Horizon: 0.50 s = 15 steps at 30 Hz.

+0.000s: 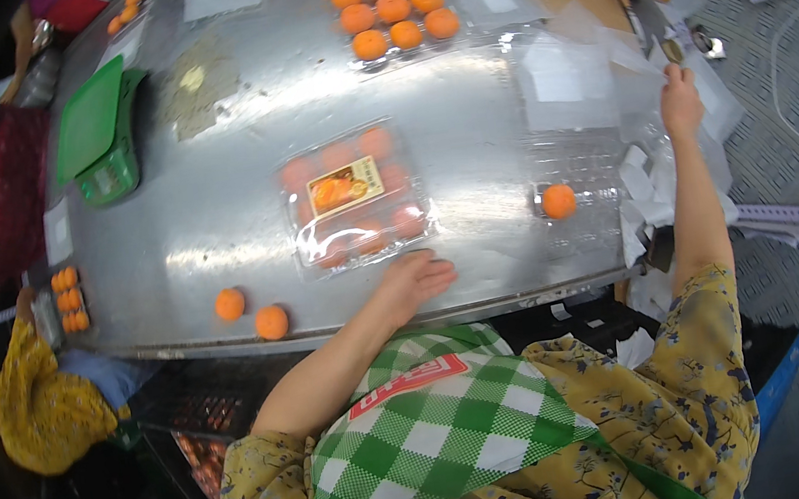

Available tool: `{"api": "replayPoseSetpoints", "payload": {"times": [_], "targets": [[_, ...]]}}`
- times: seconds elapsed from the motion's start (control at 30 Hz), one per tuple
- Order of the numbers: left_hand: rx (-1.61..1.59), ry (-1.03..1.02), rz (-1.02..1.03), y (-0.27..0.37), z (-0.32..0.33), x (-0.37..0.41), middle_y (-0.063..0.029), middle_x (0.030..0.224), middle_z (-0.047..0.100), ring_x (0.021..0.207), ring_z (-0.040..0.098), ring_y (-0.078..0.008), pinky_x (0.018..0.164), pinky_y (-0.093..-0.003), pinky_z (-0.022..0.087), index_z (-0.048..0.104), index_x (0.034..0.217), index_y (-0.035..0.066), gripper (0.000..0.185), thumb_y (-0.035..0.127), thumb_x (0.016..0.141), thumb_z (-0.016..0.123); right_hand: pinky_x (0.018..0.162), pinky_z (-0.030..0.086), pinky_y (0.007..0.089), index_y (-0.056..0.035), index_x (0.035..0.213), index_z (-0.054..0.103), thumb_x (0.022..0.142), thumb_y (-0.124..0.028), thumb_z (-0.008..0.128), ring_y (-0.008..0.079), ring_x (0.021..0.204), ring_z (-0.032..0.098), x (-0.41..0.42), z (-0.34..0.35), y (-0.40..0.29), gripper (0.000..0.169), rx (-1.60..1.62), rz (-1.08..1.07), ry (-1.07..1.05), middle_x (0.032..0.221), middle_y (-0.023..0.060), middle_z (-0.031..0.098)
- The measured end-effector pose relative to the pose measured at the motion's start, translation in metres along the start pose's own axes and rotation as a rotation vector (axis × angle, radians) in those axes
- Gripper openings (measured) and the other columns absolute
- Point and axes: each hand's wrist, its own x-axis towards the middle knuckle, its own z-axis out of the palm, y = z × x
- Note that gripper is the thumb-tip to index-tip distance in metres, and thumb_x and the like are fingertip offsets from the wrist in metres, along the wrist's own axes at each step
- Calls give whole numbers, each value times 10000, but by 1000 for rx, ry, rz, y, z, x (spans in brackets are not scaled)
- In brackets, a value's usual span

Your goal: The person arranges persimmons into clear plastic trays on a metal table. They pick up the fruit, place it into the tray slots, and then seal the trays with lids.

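Observation:
My left hand (419,285) is empty, its fingers stretched out to the right, beside the near edge of a closed clear plastic clamshell box (300,240). Inside the box sit several orange citrus fruits (375,142), and a printed label (344,187) lies on its lid. At the table's right edge, my right hand (682,105) reaches to some thin clear plastic (628,56). Just beyond its fingertips is a small round brownish object (672,51), perhaps a roll. Whether the fingers pinch anything is too small to tell. A single orange fruit (558,201) rests in an open clear tray (572,151) nearby.
Two loose fruits (271,321) lie near the front edge of the metal table (214,221). Farther back stands an open tray of fruit (394,8). A green scale (98,130) is at the left. Another person in a yellow top (49,402) is at the far left.

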Motion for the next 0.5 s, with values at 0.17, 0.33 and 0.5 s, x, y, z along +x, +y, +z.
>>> {"api": "replayPoseSetpoints", "payload": {"times": [0.17,0.33,0.5], "targets": [[701,-101,241,14,-13,-71,-86,988,660,862,655,-193,774,-306,529,577,1136,35,230,184,967,534,685,502,472,-201,1095,523,854,-108,530,351,870,630,7,17,7,258,45,46,39,1076,77,567],[1710,634,1379,53,-45,-123,-150,1196,556,1098,561,-294,924,-426,465,569,1231,92,624,78,648,789,706,500,470,-217,1118,526,864,-118,512,333,906,624,-2,21,9,272,-9,50,-11,1101,58,568],[1969,626,1226,86,-76,-100,-112,1381,432,1269,426,-335,1045,-560,322,529,1291,171,711,54,629,762,757,494,474,-186,1148,529,862,-111,505,360,965,602,-26,51,27,297,-101,-4,-177,1126,99,562]]}}
